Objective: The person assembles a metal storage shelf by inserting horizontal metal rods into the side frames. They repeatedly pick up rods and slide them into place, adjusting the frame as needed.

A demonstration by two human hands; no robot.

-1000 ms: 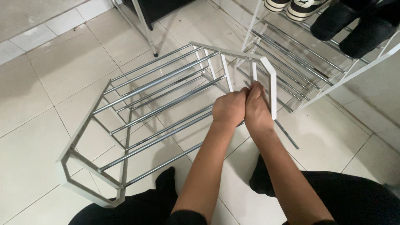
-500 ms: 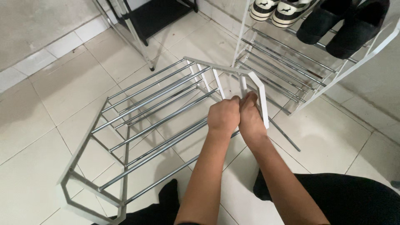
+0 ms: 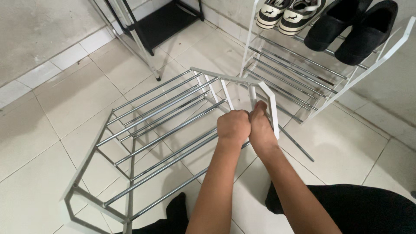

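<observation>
Partly assembled rack [image 3: 160, 117] lying tilted on the floor [image 3: 43, 143] at centre. Left hand [image 3: 234, 125] and right hand [image 3: 262, 128] side by side, touching, at its right end frame [image 3: 274, 110]. Behind, right: standing shoe rack [image 3: 303, 73] with shoes [image 3: 346, 26] on top.

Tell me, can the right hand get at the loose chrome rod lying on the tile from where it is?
Probably yes. The right hand is closed on the rack's white side frame, and the loose chrome rod lies just beside it on bare tile with nothing between; it would have to release first.
</observation>
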